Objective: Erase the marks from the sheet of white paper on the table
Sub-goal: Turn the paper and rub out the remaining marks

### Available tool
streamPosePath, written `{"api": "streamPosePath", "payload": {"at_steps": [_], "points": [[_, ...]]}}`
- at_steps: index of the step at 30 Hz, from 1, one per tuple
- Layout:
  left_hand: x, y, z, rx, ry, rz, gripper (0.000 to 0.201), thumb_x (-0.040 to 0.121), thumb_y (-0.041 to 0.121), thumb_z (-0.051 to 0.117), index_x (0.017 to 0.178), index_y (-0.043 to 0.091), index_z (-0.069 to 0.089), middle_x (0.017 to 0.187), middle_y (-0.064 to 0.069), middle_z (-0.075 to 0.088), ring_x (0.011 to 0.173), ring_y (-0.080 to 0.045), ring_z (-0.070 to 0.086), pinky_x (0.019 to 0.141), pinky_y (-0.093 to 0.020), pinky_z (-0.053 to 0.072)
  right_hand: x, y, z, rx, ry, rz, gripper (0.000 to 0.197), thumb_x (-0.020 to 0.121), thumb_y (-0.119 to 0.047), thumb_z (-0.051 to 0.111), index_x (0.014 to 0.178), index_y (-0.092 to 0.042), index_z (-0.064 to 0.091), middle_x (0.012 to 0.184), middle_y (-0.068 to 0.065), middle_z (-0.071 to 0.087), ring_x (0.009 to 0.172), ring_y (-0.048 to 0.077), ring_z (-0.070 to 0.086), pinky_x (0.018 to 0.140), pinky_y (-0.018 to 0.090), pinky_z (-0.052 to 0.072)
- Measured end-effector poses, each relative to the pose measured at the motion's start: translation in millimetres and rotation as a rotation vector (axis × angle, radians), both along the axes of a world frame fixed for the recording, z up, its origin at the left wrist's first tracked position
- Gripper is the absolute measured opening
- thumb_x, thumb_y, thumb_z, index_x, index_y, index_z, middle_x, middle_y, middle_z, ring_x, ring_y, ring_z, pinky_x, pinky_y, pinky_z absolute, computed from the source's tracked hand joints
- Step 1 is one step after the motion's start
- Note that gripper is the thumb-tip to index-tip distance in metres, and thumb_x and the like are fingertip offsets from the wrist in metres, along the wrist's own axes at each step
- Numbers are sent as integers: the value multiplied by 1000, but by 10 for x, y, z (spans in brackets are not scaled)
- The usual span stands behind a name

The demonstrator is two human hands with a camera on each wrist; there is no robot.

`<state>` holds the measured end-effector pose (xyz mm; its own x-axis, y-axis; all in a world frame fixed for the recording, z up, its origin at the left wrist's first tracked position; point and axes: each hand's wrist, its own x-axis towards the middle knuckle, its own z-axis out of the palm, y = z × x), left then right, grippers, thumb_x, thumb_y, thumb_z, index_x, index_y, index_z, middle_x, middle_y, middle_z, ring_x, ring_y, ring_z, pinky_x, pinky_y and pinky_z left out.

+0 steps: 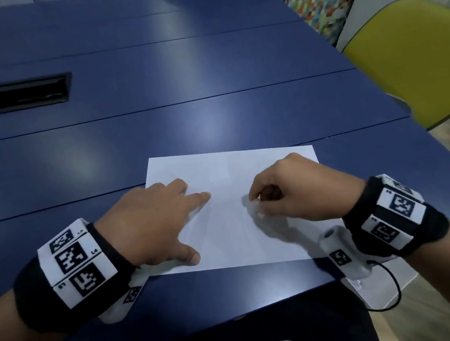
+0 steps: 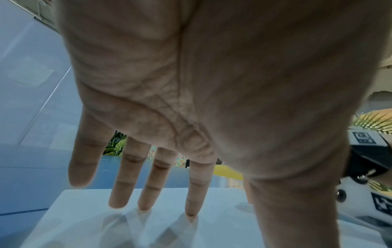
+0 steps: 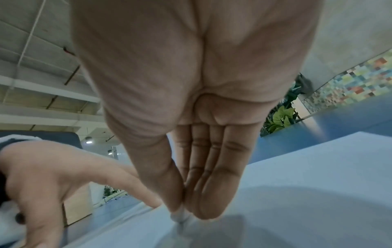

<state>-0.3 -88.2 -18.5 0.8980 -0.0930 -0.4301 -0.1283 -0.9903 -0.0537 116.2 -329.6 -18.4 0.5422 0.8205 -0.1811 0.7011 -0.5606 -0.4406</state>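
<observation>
A rectangular sheet of white paper (image 1: 234,213) lies flat at the near edge of the dark blue panelled table (image 1: 150,129), its long axis running left to right. The left hand (image 1: 150,228) rests on the sheet's left part with fingers straight and spread; the left wrist view shows the fingertips (image 2: 191,213) bearing on the paper, so this hand acts as a hold-down and grips nothing. The right hand (image 1: 299,190) stands over the centre-right of the sheet with thumb and fingers drawn together in a pinch around a small whitish eraser (image 3: 180,216), whose lower end meets the paper in the right wrist view. The marks themselves are too faint to locate with confidence; only a few very slight traces (image 1: 189,182) appear just beyond the left fingertips, toward the far left of the sheet. If those are the remaining marks, they lie left of and farther away than the eraser tip, close to the holding hand, and the stroke would need to travel leftward along the sheet's long axis. The right hand carries the tool and is therefore the working hand. A yellow moulded chair (image 1: 420,57) stands at the far right.
</observation>
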Motion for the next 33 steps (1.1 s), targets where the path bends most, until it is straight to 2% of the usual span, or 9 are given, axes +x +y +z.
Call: {"api": "streamPosePath", "payload": {"at_steps": [3, 6, 10, 16, 21, 26, 28, 31, 33], "points": [[35, -7, 22, -26, 1, -6, 97, 74, 86, 61, 155, 50, 22, 146, 5, 38, 128, -21, 45, 102, -42, 45, 13, -87, -33, -15, -8, -59, 12, 91, -37, 69, 94, -29, 77, 77, -15, 73, 77, 2, 67, 70, 27, 57], [85, -40, -12, -18, 33, 10, 113, 74, 84, 66, 162, 48, 5, 170, -5, 14, 152, -27, 24, 119, -44, 33, -53, -68, 5, -89, -2, 5, 13, 90, -35, 68, 94, -27, 77, 78, -15, 72, 76, 3, 66, 70, 24, 55], [124, -52, -26, -15, 74, 39, 122, 74, 82, 70, 162, 49, -7, 175, -4, -4, 158, -26, 16, 123, -41, 24, -37, 81, 44, -25, -17, 30, 16, 89, -28, 69, 103, -28, 77, 81, -14, 74, 76, 3, 65, 70, 17, 51], [108, -44, -32, -18, 66, 50, 121, 72, 85, 68, 161, 53, -8, 175, 0, -5, 158, -24, 19, 121, -41, 28, -75, 287, -69, 14, -69, -19, 19, 89, -24, 63, 103, -25, 76, 83, -9, 75, 75, 8, 63, 75, 31, 57], [100, -29, -55, -25, 59, 44, 122, 71, 86, 68, 161, 52, -8, 175, -1, -5, 158, -25, 19, 121, -42, 31, -330, 268, -51, 10, -49, 252, 16, 93, -34, 65, 99, -24, 77, 88, -9, 76, 68, 3, 55, 69, 17, 41], [106, -32, -53, -16, 57, 36, 122, 72, 86, 67, 161, 51, -8, 175, -1, -4, 158, -24, 19, 120, -42, 32, -164, 296, -62, 44, -112, 101, 17, 92, -35, 65, 93, -24, 77, 81, -10, 75, 70, 8, 60, 69, 24, 47], [104, -24, -58, -17, 54, 31, 122, 72, 86, 67, 161, 51, -7, 175, -2, -3, 158, -25, 20, 120, -42, 33, -252, 277, -52, 14, -100, 152, 17, 92, -35, 64, 92, -23, 76, 79, -9, 74, 69, 9, 62, 71, 27, 51], [105, -19, -66, -20, 54, 31, 122, 70, 87, 67, 161, 52, -8, 175, -2, -3, 157, -25, 21, 120, -42, 33, -362, 230, -5, -57, 85, 259, 16, 90, -37, 70, 98, -25, 77, 81, -12, 75, 70, 2, 63, 72, 16, 50], [115, -24, -66, -16, 49, 28, 122, 70, 88, 67, 161, 52, -7, 175, -2, -2, 157, -25, 23, 119, -42, 35, -308, 217, -21, -17, 82, 224, 18, 90, -40, 73, 100, -26, 78, 83, -14, 76, 68, -2, 60, 70, 12, 46]]}}
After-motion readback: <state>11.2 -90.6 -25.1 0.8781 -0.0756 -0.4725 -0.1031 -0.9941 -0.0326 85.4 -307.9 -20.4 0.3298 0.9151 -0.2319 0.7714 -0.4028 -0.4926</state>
